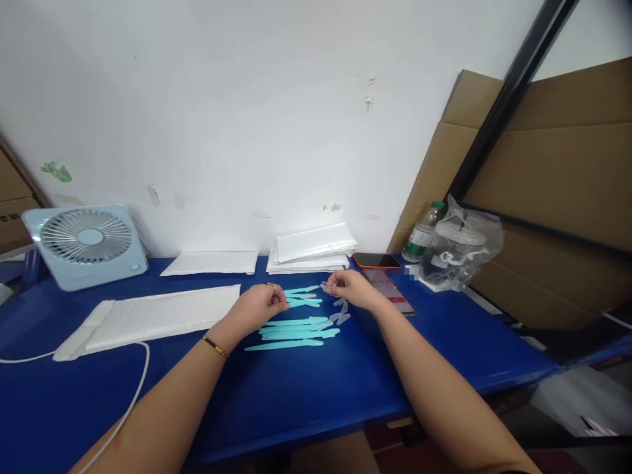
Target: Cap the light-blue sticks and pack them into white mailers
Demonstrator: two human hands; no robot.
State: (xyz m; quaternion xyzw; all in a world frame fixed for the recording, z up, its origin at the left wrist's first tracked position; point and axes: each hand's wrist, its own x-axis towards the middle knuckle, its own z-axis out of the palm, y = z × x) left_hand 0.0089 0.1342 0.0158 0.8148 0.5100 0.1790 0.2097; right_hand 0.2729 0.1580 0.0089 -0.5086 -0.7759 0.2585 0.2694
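Several turquoise eyebrow razors (296,327) lie side by side on the blue table, blades toward the right. My left hand (259,306) is closed at the handle ends of the upper razors (303,296), with one apparently pinched between thumb and fingers. Just right of the blades, my right hand (350,288) pinches a small clear blade cap (323,286); its fingers partly cover it. More clear caps (342,317) are scattered below that hand, near the razor tips.
White padded envelopes (162,316) lie at left, with a stack (313,247) against the wall. A fan (89,243) stands far left, its cable crossing the table. Two phones (378,261), a bottle (422,234) and a bagged cup (461,247) are at right.
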